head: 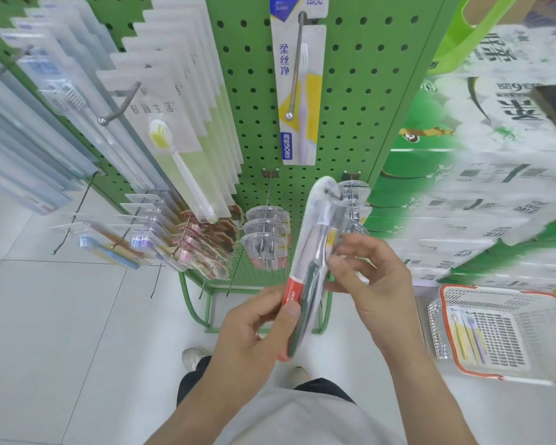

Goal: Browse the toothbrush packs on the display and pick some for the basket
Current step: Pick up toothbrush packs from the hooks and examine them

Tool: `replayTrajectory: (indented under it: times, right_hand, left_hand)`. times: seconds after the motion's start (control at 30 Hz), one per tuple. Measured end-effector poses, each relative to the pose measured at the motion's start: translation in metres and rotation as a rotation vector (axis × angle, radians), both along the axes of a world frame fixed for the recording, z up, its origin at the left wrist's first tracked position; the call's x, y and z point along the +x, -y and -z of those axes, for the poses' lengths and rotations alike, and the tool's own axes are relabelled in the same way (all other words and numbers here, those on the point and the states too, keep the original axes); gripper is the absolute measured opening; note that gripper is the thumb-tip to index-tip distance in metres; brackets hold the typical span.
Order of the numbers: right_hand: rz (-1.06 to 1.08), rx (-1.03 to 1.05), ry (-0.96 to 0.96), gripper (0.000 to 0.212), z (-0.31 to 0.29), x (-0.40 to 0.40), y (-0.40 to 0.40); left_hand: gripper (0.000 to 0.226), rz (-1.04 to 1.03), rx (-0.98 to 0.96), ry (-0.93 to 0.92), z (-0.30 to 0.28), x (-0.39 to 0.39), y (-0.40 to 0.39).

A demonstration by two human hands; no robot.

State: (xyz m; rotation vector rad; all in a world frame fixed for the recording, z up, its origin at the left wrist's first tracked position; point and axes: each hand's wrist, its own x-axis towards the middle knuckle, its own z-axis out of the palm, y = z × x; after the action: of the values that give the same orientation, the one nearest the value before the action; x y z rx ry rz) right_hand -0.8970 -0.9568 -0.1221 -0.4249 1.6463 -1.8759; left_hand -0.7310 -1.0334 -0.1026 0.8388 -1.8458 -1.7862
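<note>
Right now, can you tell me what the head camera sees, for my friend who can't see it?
Two hands, left and right, hold a toothbrush pack before a green rack of hanging packs. A basket on the floor to the right holds another pack.

Stacked tissue packs, tiled floor

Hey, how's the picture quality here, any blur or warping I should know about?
Head view: wide-angle warping bows the green pegboard and floor tiles; the stacked tissue packs at right are smeared with blur; the toothbrush pack in both hands is slightly soft; lighting is bright and even, without harsh shadows.
</note>
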Motion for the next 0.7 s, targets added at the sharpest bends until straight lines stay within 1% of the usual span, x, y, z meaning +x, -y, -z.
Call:
replayTrajectory:
  times: [0.07,0.1,0.17,0.23,0.33,0.4,0.5,0.53,0.57,0.63,0.67,0.7]
  right_hand:
    - [-0.064,0.004,-0.002,0.016,-0.004,0.003,-0.001]
    - [-0.107,-0.011,0.051,0.016,-0.007,0.005,-0.001]
    - [-0.220,-0.062,0.185,0.027,-0.014,0.009,-0.003]
    - [-0.303,-0.096,0.238,0.034,-0.019,0.011,-0.002]
    - [-0.272,-0.061,0.188,0.038,-0.017,0.012,0.000]
    - [-0.227,-0.041,0.191,0.031,-0.015,0.009,0.000]
    - [-0.243,-0.047,0.256,0.032,-0.015,0.005,-0.002]
    - [-0.251,-0.043,0.269,0.032,-0.014,0.003,-0.002]
    - [-0.257,-0.038,0.274,0.032,-0.013,0.001,-0.002]
    - [-0.260,-0.014,0.271,0.031,-0.010,-0.001,-0.001]
    - [-0.256,0.005,0.259,0.028,-0.010,-0.001,0.000]
    - [-0.242,0.028,0.236,0.023,-0.010,-0.001,0.001]
  left_hand:
    - [0.022,0.019,-0.155,0.050,0.000,0.001,0.001]
    - [0.029,0.018,-0.216,0.067,0.002,0.001,0.001]
    - [0.039,-0.006,-0.308,0.081,0.008,0.002,0.002]
    - [0.045,-0.018,-0.396,0.104,0.014,0.003,0.005]
    - [0.049,0.006,-0.458,0.131,0.019,0.005,0.008]
    - [0.048,0.010,-0.448,0.135,0.017,0.005,0.007]
    - [0.052,-0.068,-0.381,0.176,0.009,0.004,0.008]
    - [0.054,-0.087,-0.286,0.189,0.006,0.004,0.009]
    - [0.056,-0.092,-0.134,0.182,0.003,0.003,0.010]
    - [0.051,-0.086,0.172,0.130,0.004,0.002,0.014]
    - [0.047,-0.096,0.242,0.117,0.005,0.002,0.015]
    - [0.045,-0.106,0.263,0.110,0.006,0.002,0.015]
